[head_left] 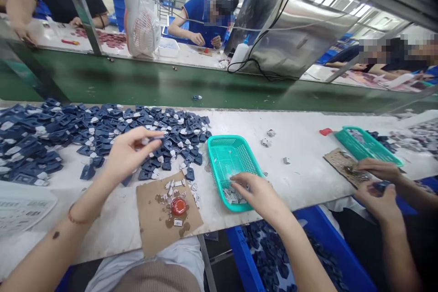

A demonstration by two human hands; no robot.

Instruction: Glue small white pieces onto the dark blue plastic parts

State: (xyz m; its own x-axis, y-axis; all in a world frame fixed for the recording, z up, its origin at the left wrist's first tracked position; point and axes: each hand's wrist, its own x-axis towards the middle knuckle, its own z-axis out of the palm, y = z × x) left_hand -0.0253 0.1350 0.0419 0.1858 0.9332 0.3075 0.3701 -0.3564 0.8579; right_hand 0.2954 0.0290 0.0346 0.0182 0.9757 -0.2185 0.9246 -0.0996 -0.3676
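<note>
- The green basket (226, 138) sits near the table's front edge; a knock from the right forearm could tip it, spilling its pale pieces (233, 197) toward the blue bin (241, 255) below.
- A loose fingertip hold could drop the blue piece (157, 136) — and, against the similar pile (112, 121), it would be hard to find.
- The left hand (132, 150) appears to pinch that piece between thumb and fingers, just in front of the pile.
- The right hand (253, 189) reaches over the basket's near end, fingers curled at the pale pieces — whether it grips one cannot be told.
</note>
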